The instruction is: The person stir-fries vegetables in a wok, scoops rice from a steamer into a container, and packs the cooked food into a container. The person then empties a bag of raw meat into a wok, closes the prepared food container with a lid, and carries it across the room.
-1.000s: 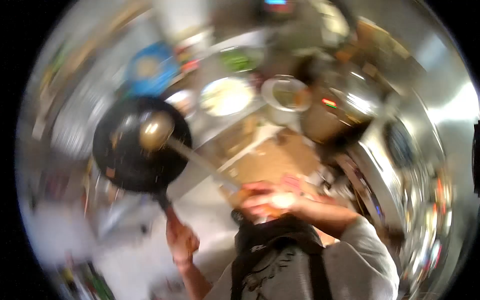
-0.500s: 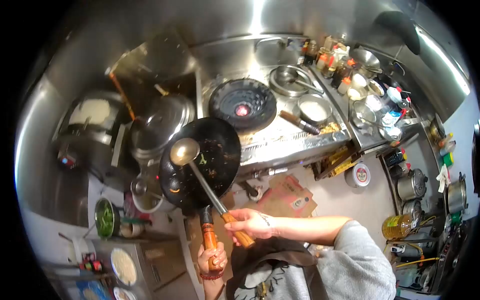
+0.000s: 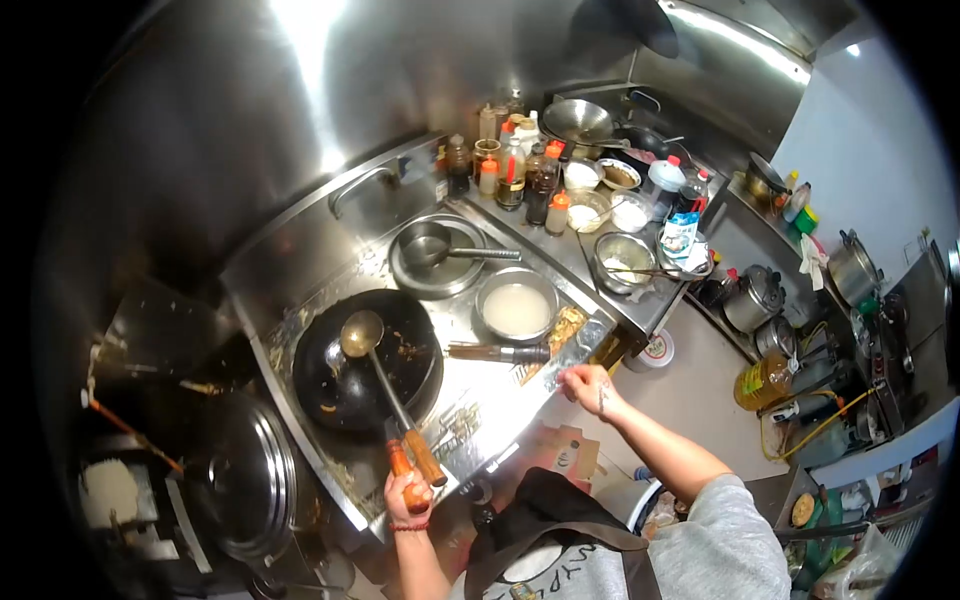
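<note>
My left hand [image 3: 408, 497] is wrapped round the orange wooden handle of a black wok [image 3: 400, 385], which sits over the burner and holds a few food scraps. A ladle [image 3: 363, 334] rests in the wok, its wooden grip leaning over the rim beside the wok handle. My right hand [image 3: 590, 388] is at the stove's front edge with its fingers curled; what they hold, if anything, is hidden. Near it lie a dark-handled tool [image 3: 500, 353] and a bowl of whitish liquid [image 3: 517, 306].
Sauce bottles [image 3: 512, 172] and seasoning bowls [image 3: 622, 262] crowd the counter behind and to the right. A saucepan [image 3: 425, 245] rests on a round lid. A large lidded pot [image 3: 240, 475] stands left of the stove. An oil jug [image 3: 762, 382] is at the right.
The wok has moved onto the burner with my left hand still on its handle. My right hand has let go of the ladle and moved right to the stove edge. The view has turned right.
</note>
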Motion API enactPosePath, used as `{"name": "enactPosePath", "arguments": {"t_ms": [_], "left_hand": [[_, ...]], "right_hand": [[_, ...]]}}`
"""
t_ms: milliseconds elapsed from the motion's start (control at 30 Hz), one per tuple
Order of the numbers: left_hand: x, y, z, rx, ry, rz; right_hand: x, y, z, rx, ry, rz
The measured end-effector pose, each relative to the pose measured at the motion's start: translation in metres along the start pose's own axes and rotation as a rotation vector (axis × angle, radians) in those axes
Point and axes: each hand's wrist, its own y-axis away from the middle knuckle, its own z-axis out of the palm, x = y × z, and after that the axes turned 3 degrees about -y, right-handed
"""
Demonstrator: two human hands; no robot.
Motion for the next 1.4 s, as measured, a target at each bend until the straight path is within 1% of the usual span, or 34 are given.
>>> {"name": "enactPosePath", "arguments": {"t_ms": [33, 67, 100, 133, 167, 200, 233, 267, 333, 400, 433, 467, 500, 533, 567, 600, 633, 667, 733, 767, 800, 867, 900, 967, 1000, 1067, 1100, 1133, 1200, 1233, 1267, 1333, 1367, 1400], "left_hand": [[0.004, -0.017, -0.015, -0.014, 0.007, -0.018], [0.006, -0.039, -0.023, -0.052, 0.063, -0.070], [-0.002, -0.045, -0.026, 0.041, -0.079, -0.033], [-0.010, -0.053, -0.021, 0.147, -0.214, 0.009], [-0.012, -0.046, -0.015, 0.171, -0.209, -0.060], [-0.012, -0.035, 0.005, 0.219, -0.186, -0.041], [-0.006, -0.037, 0.034, 0.308, -0.294, -0.033], [-0.010, -0.039, 0.033, 0.346, -0.302, 0.019], [-0.015, -0.038, 0.031, 0.451, -0.343, 0.078], [-0.021, -0.029, 0.019, 0.599, -0.398, 0.036], [-0.027, -0.019, 0.011, 0.665, -0.416, -0.006], [-0.033, -0.011, 0.002, 0.719, -0.425, -0.052], [-0.039, -0.003, -0.009, 0.754, -0.426, -0.102], [-0.043, 0.007, -0.014, 0.792, -0.421, -0.122], [-0.048, 0.013, -0.021, 0.825, -0.413, -0.138], [-0.046, 0.002, 0.003, 0.903, -0.394, -0.069], [-0.044, -0.009, 0.026, 0.977, -0.380, 0.002], [-0.042, -0.016, 0.039, 0.987, -0.371, 0.003], [-0.038, -0.026, 0.059, 1.010, -0.354, 0.108], [-0.036, -0.031, 0.061, 1.011, -0.341, 0.114], [-0.034, -0.031, 0.060, 1.045, -0.357, 0.096], [-0.031, -0.030, 0.056, 1.076, -0.356, 0.085], [-0.029, -0.029, 0.055, 1.050, -0.410, 0.100], [-0.034, -0.021, 0.041, 1.017, -0.503, 0.148], [-0.037, -0.014, 0.037, 1.014, -0.486, 0.156], [-0.028, -0.005, 0.046, 0.937, -0.731, 0.136], [-0.031, -0.003, 0.043, 0.903, -0.640, 0.192], [-0.031, -0.004, 0.048, 0.911, -0.636, 0.202], [-0.030, -0.003, 0.058, 0.905, -0.611, 0.219], [-0.030, -0.005, 0.057, 0.887, -0.597, 0.231], [-0.031, -0.004, 0.050, 0.824, -0.569, 0.264], [-0.034, -0.006, 0.046, 0.836, -0.532, 0.260], [-0.036, -0.006, 0.036, 0.789, -0.534, 0.269], [-0.038, -0.007, 0.036, 0.796, -0.487, 0.305]], "right_hand": [[-0.022, -0.015, 0.004, 0.143, -0.016, -0.119], [-0.049, -0.044, -0.006, 0.146, 0.192, -0.225], [-0.048, -0.077, -0.012, 0.165, 0.275, -0.259], [-0.034, -0.129, -0.021, 0.131, 0.322, -0.308], [-0.032, -0.164, -0.021, 0.177, 0.389, -0.435], [-0.031, -0.202, -0.019, 0.194, 0.434, -0.319], [-0.033, -0.245, -0.020, 0.185, 0.578, -0.411], [-0.017, -0.287, -0.018, 0.285, 0.700, -0.570], [-0.008, -0.362, -0.009, 0.316, 0.937, -0.609], [-0.036, -0.403, -0.003, -0.127, 1.101, -0.201], [-0.030, -0.420, 0.004, -0.193, 1.098, -0.150], [-0.034, -0.433, 0.007, -0.216, 1.094, -0.176], [-0.043, -0.448, 0.006, -0.406, 0.890, 0.033], [-0.054, -0.451, 0.005, -0.588, 0.678, 0.247], [-0.064, -0.447, -0.002, -0.470, 0.941, -0.016], [-0.076, -0.438, -0.010, -0.339, 1.184, -0.286], [-0.082, -0.430, -0.017, -0.247, 1.196, -0.294], [-0.082, -0.420, -0.021, -0.146, 1.208, -0.303], [-0.066, -0.401, -0.027, -0.206, 1.196, -0.305], [-0.057, -0.395, -0.028, -0.259, 1.182, -0.300], [-0.044, -0.393, -0.021, -0.265, 1.090, -0.285], [-0.024, -0.393, -0.007, -0.296, 1.026, -0.513], [-0.024, -0.393, -0.003, -0.302, 1.036, -0.524], [-0.050, -0.379, 0.012, -0.514, 0.280, 0.337], [-0.052, -0.374, 0.009, -0.516, 0.296, 0.328], [-0.058, -0.357, 0.005, -0.610, -0.054, 0.437], [-0.065, -0.344, 0.002, -0.597, -0.106, 0.449], [-0.081, -0.324, 0.000, -0.605, -0.078, 0.443], [-0.117, -0.278, 0.003, -0.509, -0.109, 0.382], [-0.128, -0.264, 0.002, -0.515, -0.068, 0.330], [-0.139, -0.249, 0.001, -0.566, -0.131, 0.331], [-0.166, -0.209, 0.002, -0.561, -0.080, 0.248], [-0.179, -0.188, 0.004, -0.567, -0.078, 0.245], [-0.186, -0.168, 0.007, -0.567, -0.079, 0.244]]}}
